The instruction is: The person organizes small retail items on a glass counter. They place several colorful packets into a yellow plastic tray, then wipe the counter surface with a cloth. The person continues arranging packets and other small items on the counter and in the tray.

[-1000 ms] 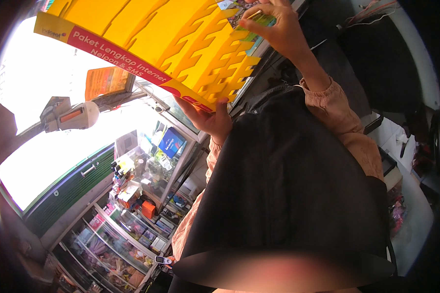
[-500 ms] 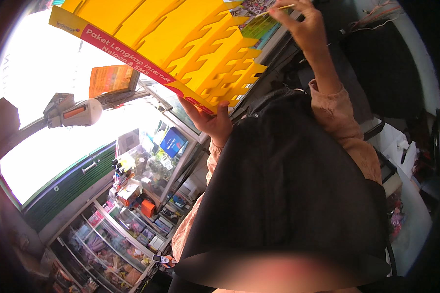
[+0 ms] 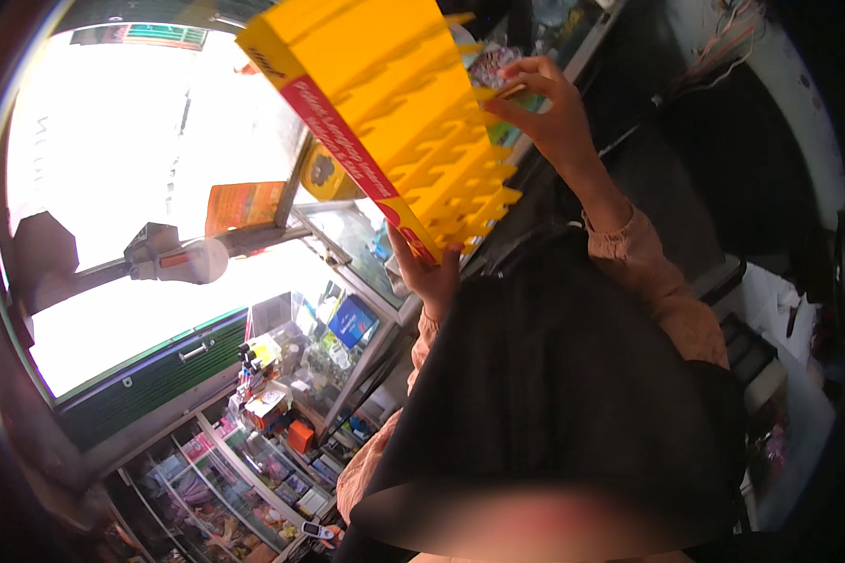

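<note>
A yellow display rack [image 3: 376, 94] with rows of notched tiers and a red printed strip along one edge is held up, tilted, at the top middle. My left hand [image 3: 429, 274] grips its lower corner, thumb on the near side. By the rack's right edge, my right hand [image 3: 556, 108] is closed in a pinch on a small thin flat piece [image 3: 511, 91], pale yellow and seen nearly edge-on. Whether that piece touches the rack I cannot tell. Behind the right fingers lies a colourful patterned item [image 3: 496, 66], partly hidden.
A glass display case [image 3: 300, 361] with small goods and a blue box [image 3: 352, 321] stands at the left. Below are glass-fronted shelves [image 3: 207, 488]. A light bulb [image 3: 197, 261] and an orange sign [image 3: 244, 208] hang by the bright opening. Loose wires [image 3: 723, 47] run at upper right.
The rack has shifted right and a little down and is turned more steeply. My right hand has come down and left to the rack's edge, still pinching the thin piece. The view has shifted slightly.
</note>
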`<state>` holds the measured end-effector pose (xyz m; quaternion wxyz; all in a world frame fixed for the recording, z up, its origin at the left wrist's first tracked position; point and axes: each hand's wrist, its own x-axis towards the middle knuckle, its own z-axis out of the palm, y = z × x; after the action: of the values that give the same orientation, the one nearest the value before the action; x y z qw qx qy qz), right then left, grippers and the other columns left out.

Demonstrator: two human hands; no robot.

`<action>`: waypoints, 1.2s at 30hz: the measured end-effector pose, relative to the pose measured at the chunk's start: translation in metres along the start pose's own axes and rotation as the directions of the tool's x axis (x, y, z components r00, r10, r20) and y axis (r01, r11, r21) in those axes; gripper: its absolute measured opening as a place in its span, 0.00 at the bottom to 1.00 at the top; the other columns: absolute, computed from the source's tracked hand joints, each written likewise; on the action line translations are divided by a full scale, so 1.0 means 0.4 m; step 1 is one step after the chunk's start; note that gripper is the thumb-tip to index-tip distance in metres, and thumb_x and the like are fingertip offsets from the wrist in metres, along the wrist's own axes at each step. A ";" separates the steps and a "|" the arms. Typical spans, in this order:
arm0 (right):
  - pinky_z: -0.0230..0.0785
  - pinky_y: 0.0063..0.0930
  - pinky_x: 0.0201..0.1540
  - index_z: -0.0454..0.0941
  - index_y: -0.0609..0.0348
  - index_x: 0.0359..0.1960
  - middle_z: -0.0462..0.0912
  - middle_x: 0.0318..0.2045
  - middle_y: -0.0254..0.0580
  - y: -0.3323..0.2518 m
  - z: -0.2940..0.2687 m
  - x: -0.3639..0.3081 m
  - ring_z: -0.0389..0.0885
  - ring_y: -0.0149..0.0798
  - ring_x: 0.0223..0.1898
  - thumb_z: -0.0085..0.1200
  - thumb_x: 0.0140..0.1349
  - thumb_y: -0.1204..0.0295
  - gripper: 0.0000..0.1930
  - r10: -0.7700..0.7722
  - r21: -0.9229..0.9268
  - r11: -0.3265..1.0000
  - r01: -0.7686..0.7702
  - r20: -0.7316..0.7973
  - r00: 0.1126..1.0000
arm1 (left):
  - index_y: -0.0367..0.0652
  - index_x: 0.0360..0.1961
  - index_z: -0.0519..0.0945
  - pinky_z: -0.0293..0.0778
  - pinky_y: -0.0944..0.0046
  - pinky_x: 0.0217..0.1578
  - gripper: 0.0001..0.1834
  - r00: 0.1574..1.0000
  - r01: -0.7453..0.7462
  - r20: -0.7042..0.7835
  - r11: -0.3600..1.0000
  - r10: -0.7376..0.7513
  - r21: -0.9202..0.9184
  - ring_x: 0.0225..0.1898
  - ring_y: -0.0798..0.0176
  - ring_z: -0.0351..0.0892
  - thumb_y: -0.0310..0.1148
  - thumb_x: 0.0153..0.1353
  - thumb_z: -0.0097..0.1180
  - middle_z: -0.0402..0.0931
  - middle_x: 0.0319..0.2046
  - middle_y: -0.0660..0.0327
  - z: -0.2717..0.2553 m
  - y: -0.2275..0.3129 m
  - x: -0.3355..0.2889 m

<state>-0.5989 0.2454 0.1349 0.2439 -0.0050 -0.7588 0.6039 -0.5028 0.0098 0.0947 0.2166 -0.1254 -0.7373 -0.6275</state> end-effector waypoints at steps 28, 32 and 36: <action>0.64 0.27 0.50 0.83 0.55 0.36 0.78 0.39 0.31 0.109 0.024 0.258 0.76 0.28 0.43 0.67 0.54 0.70 0.09 0.173 0.665 0.723 -0.188 0.088 0.981 | 0.38 0.70 0.54 0.76 0.64 0.47 0.51 0.992 0.122 -0.074 0.959 -0.107 0.254 0.48 0.64 0.78 0.31 0.49 0.73 0.77 0.51 0.52 0.060 0.003 -0.102; 0.67 0.24 0.49 0.83 0.58 0.36 0.83 0.36 0.34 0.124 -0.012 0.297 0.77 0.26 0.43 0.66 0.55 0.67 0.11 0.360 0.612 0.717 -0.334 0.086 0.929 | 0.39 0.70 0.56 0.77 0.63 0.47 0.51 0.954 0.252 -0.203 0.955 -0.218 0.158 0.49 0.62 0.79 0.31 0.47 0.74 0.78 0.51 0.50 0.061 0.026 -0.136; 0.65 0.21 0.44 0.84 0.57 0.36 0.80 0.33 0.30 0.075 0.002 0.306 0.73 0.25 0.37 0.65 0.57 0.71 0.07 0.011 0.601 0.788 -0.134 0.204 0.979 | 0.39 0.69 0.58 0.76 0.62 0.48 0.50 0.958 0.279 -0.157 0.898 -0.238 0.341 0.50 0.59 0.80 0.31 0.46 0.74 0.77 0.52 0.48 0.046 0.072 -0.144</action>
<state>-0.7158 0.2900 0.1517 0.1356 0.1026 -0.5414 0.8234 -0.4422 0.0380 0.0903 0.1912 0.0507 -0.8363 -0.5113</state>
